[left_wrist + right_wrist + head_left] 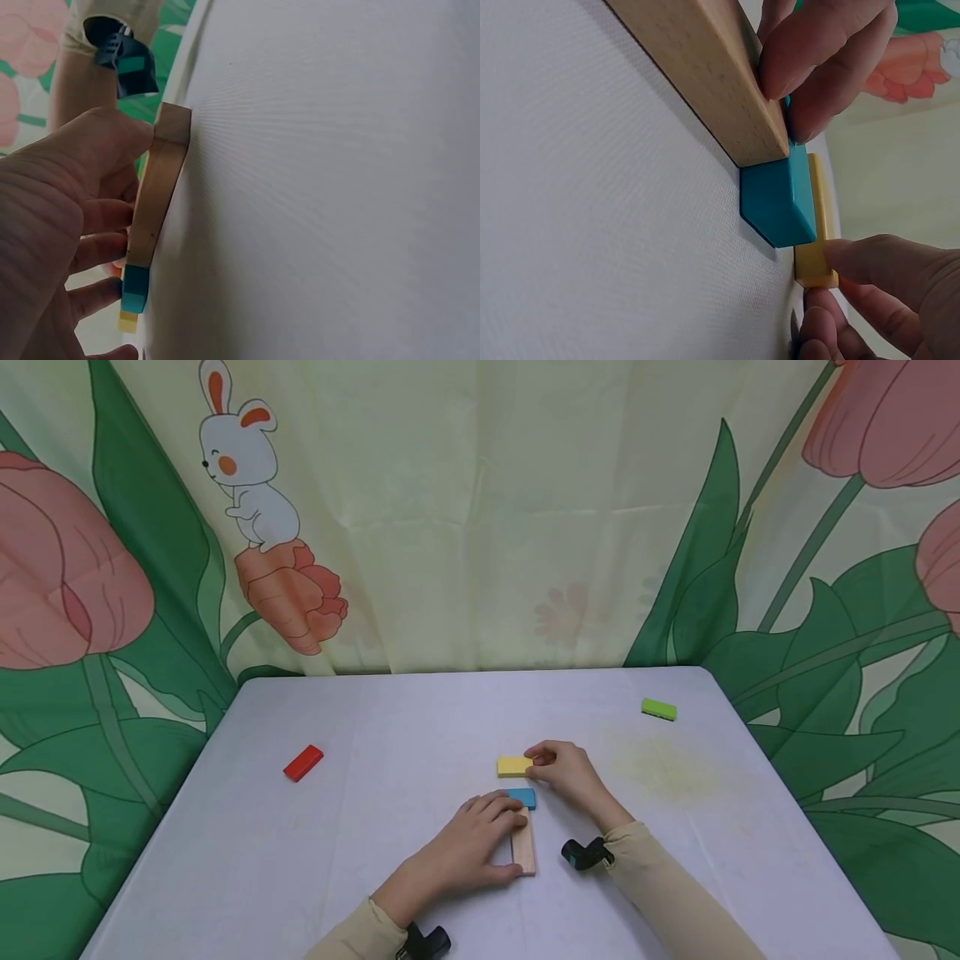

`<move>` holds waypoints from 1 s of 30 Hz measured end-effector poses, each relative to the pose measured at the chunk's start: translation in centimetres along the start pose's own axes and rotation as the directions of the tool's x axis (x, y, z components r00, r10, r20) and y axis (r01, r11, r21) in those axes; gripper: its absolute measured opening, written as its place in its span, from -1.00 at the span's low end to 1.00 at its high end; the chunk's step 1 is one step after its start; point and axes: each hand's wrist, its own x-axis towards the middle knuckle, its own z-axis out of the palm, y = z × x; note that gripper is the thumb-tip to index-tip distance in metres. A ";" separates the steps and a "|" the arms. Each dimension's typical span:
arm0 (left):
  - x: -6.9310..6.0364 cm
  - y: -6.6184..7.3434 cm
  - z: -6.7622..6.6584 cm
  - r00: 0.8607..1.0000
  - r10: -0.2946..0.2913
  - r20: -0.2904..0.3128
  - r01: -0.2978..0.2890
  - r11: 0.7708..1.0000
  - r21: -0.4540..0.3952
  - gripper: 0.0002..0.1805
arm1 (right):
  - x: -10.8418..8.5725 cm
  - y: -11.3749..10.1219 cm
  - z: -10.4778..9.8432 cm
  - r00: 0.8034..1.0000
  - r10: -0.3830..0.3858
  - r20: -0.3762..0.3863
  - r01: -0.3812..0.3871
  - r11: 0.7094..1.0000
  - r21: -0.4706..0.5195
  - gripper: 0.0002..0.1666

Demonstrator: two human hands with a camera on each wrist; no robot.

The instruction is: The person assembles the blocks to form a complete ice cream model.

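A plain wooden block [524, 847] lies lengthwise on the table, its far end against a blue block [522, 797]. My left hand [468, 847] holds the wooden block, thumb near its close end and fingers bent over its far part; one fingertip reaches the blue block [135, 289]. Just beyond the blue block lies a yellow block [513, 767], set crosswise. At its right end, my right hand [570, 777] pinches it between thumb and fingers. The right wrist view shows the thumb on the face of the yellow block [810, 262], close behind the blue one.
A red block [303, 763] lies at the left of the white-covered table [405, 718]. Toward the far right corner is a green block [658, 709]. Black cameras sit on both wrists. A printed curtain [480, 527] hangs behind the table's far edge.
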 end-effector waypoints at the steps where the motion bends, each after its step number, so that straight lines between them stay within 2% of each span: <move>1: 0.0 0.0 -0.1 1.000 0.004 -0.004 -0.004 1.000 0.004 -0.38 | 0.0 0.0 0.0 1.000 -0.004 0.000 0.004 1.000 -0.002 -0.73; 6: 0.4 0.2 -0.4 1.000 -0.004 0.004 0.004 1.000 0.012 -0.38 | -0.2 0.1 -0.2 1.000 -0.020 -0.007 0.020 1.000 0.000 -0.72; 10: 0.6 0.3 -0.6 0.999 -0.032 0.020 0.033 0.999 -0.020 -0.38 | -0.3 0.6 -0.2 1.000 0.011 -0.027 -0.009 0.997 0.076 -0.65; 13: 0.6 0.4 -0.5 0.997 -0.081 0.004 0.081 0.993 -0.088 -0.38 | -0.5 0.9 -0.3 0.998 0.053 -0.039 -0.046 0.985 0.164 -0.57; 16: 0.9 0.3 -0.3 0.985 -0.173 -0.028 0.164 0.964 -0.210 -0.36 | -0.7 1.0 -0.3 0.996 0.079 -0.048 -0.065 0.966 0.250 -0.53; 18: 1.3 0.1 -0.2 0.968 -0.247 -0.036 0.223 0.920 -0.321 -0.34 | -0.7 0.9 -0.4 0.994 0.101 -0.044 -0.084 0.951 0.299 -0.51; 20: 1.7 -0.2 -0.3 0.946 -0.321 -0.035 0.274 0.856 -0.438 -0.31 | -0.8 0.9 -0.5 0.993 0.113 -0.034 -0.095 0.933 0.348 -0.48; 21: 1.9 -0.3 -0.4 0.934 -0.355 -0.032 0.294 0.819 -0.493 -0.30 | -0.8 0.9 -0.5 0.992 0.125 -0.024 -0.107 0.923 0.370 -0.47; 23: 2.4 -0.5 -0.6 0.912 -0.410 -0.022 0.314 0.730 -0.607 -0.29 | -0.8 1.0 -0.6 0.989 0.145 0.001 -0.132 0.894 0.427 -0.45; 25: 2.8 -0.8 -0.9 0.891 -0.455 -0.002 0.326 0.641 -0.694 -0.28 | -0.8 1.2 -0.8 0.988 0.155 0.026 -0.149 0.867 0.476 -0.44; 27: 3.2 -1.1 -1.0 0.872 -0.489 0.016 0.330 0.562 -0.758 -0.29 | -0.9 1.3 -0.9 0.984 0.168 0.050 -0.170 0.838 0.519 -0.43; 28: 3.4 -1.2 -1.1 0.861 -0.507 0.028 0.336 0.527 -0.780 -0.30 | -1.0 1.3 -1.0 0.984 0.170 0.062 -0.176 0.827 0.534 -0.44; 30: 3.7 -1.6 -1.0 0.843 -0.536 0.051 0.349 0.472 -0.810 -0.31 | -1.1 1.4 -1.1 0.982 0.167 0.084 -0.185 0.814 0.550 -0.45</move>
